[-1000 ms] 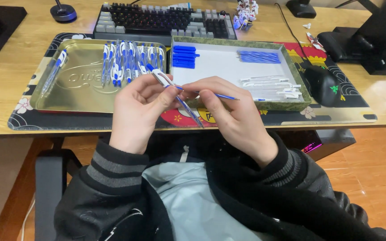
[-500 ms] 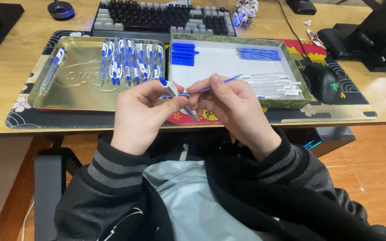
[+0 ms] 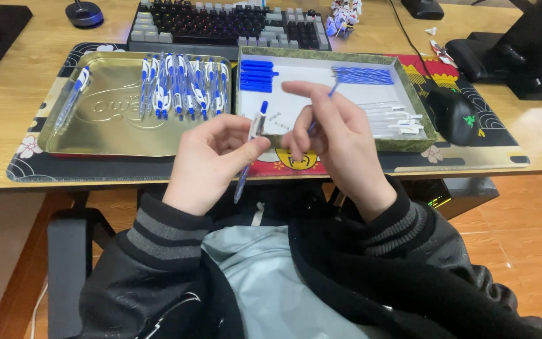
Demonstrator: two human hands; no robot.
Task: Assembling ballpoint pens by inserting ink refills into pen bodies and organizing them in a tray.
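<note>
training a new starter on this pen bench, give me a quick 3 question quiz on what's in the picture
1. True or false: the left hand holds a pen barrel.
2. Where do the finished pens lie?
A. in the gold tray
B. on the keyboard
C. on the floor
3. Fill in: the right hand pinches a thin blue ____ between its fingers.

Key
1. True: it is gripped near its clear middle, blue end up.
2. A: they sit in a row at the tray's far right.
3. Refill: more lie in the white-lined box.
</note>
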